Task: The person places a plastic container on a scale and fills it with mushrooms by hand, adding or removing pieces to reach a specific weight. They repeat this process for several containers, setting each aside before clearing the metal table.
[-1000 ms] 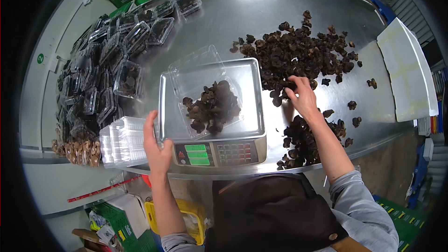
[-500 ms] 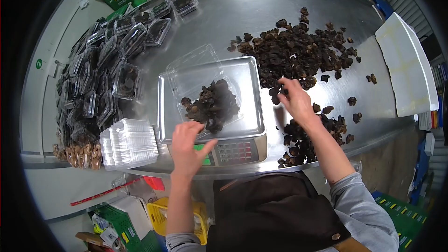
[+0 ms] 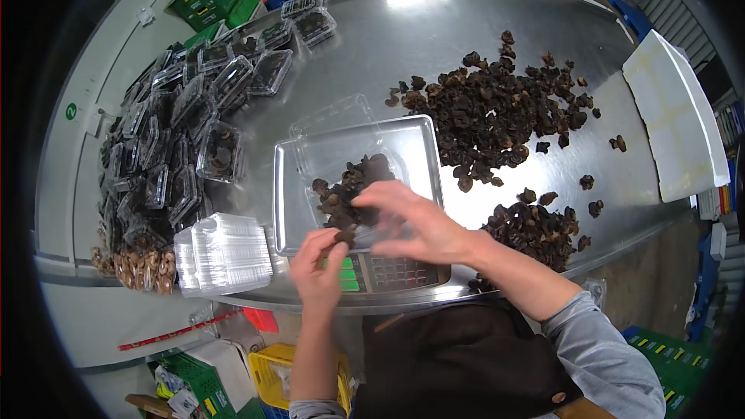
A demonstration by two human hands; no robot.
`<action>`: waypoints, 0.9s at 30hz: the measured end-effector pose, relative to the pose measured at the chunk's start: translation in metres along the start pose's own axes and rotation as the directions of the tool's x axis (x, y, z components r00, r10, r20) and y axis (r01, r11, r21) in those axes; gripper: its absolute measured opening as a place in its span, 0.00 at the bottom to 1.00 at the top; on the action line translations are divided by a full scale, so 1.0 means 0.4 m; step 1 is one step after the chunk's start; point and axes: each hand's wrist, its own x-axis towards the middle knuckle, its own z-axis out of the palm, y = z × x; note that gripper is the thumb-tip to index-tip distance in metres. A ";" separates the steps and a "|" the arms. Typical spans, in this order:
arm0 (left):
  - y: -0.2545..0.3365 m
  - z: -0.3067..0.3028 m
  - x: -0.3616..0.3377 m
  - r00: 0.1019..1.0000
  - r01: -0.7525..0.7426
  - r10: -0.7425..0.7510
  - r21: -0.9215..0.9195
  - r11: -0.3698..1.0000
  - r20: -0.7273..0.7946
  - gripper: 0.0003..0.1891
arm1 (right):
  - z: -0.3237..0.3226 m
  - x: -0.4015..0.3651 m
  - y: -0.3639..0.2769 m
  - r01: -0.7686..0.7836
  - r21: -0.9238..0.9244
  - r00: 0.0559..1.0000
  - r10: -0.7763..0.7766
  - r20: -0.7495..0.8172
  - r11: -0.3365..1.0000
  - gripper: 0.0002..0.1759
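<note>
A clear plastic clamshell box (image 3: 337, 116) lies with its lid raised on the metal tray (image 3: 289, 221) of a weighing scale. Dark brown wood ear mushrooms (image 3: 341, 195) are heaped in its base. At the near edge of the box, my left hand (image 3: 317, 268) is closed, with a small wood ear piece (image 3: 345, 237) between thumb and fingertips. My right hand (image 3: 415, 223) hovers over the right side of the box, fingers apart and slightly blurred; nothing shows in it. It hides part of the mushrooms and tray.
A large mushroom pile (image 3: 497, 112) and a smaller one (image 3: 535, 233) lie on the steel table (image 3: 349, 54) to the right. Filled clamshells (image 3: 221, 151) crowd the left, behind stacked unfilled boxes (image 3: 225, 254). A white foam panel (image 3: 675, 120) stands at the right edge.
My right hand has moved left from the mushroom piles to over the box. My left hand's thumb and fingers have come together on a piece at the box's edge. The camera view has shifted slightly.
</note>
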 end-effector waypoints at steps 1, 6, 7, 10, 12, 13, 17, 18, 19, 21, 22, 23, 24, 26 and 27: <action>0.009 0.008 -0.003 1.000 0.002 -0.002 0.002 1.000 -0.005 0.08 | 0.019 0.003 -0.006 0.004 0.096 0.998 -0.010 0.069 0.995 0.26; 0.005 -0.038 -0.006 0.991 0.108 -0.112 -0.061 0.992 -0.068 0.08 | -0.046 -0.016 0.036 -0.004 -0.267 0.997 -0.015 -0.071 0.964 0.17; 0.000 -0.075 -0.009 0.955 0.209 -0.227 -0.109 0.972 -0.193 0.07 | -0.090 -0.031 0.057 -0.116 -0.273 0.984 0.073 -0.164 0.955 0.17; -0.032 -0.185 -0.023 0.908 0.273 -0.246 0.034 0.961 -0.338 0.08 | -0.228 -0.096 0.124 -0.419 -0.595 0.908 0.316 -0.275 0.686 0.16; -0.050 -0.225 -0.035 0.891 0.257 -0.235 0.004 0.966 -0.388 0.11 | -0.250 -0.135 0.136 -0.426 -0.779 0.879 0.414 -0.237 0.459 0.20; -0.059 -0.228 -0.035 0.891 0.259 -0.237 0.005 0.966 -0.388 0.11 | -0.245 -0.144 0.137 -0.434 -0.801 0.868 0.429 -0.249 0.413 0.22; -0.057 -0.186 -0.002 0.886 0.407 -0.352 0.139 0.903 -0.302 0.14 | -0.201 -0.033 0.111 -0.372 -0.528 0.911 0.194 -0.363 0.763 0.23; -0.050 -0.159 0.007 0.859 0.495 -0.451 0.173 0.851 -0.242 0.15 | -0.178 0.005 0.127 -0.284 -0.417 0.906 0.099 -0.412 0.863 0.24; -0.063 -0.141 0.009 0.866 0.486 -0.444 0.183 0.854 -0.229 0.15 | -0.161 0.048 0.151 -0.210 -0.368 0.904 0.037 -0.425 0.906 0.24; -0.118 -0.111 0.009 0.848 0.519 -0.530 0.261 0.814 -0.032 0.15 | -0.122 0.140 0.211 -0.291 -0.156 0.864 0.190 -0.466 0.944 0.27; -0.127 -0.100 0.011 0.854 0.504 -0.520 0.279 0.817 -0.019 0.15 | -0.113 0.181 0.225 -0.387 0.007 0.850 0.360 -0.384 0.922 0.30; -0.133 -0.091 0.011 0.849 0.520 -0.528 0.161 0.839 0.004 0.15 | -0.086 0.214 0.270 -0.377 0.232 0.819 0.440 -0.368 0.897 0.34; -0.137 -0.091 0.014 0.845 0.533 -0.534 0.037 0.845 0.028 0.15 | -0.070 0.235 0.279 -0.295 0.455 0.818 0.468 -0.333 0.840 0.36; -0.148 -0.102 0.017 0.828 0.561 -0.561 -0.031 0.827 0.016 0.17 | -0.075 0.251 0.290 -0.191 0.643 0.832 0.470 -0.295 0.742 0.37; -0.153 -0.105 0.016 0.799 0.597 -0.602 -0.116 0.793 -0.005 0.18 | -0.080 0.231 0.270 -0.147 0.608 0.867 0.397 -0.300 0.781 0.35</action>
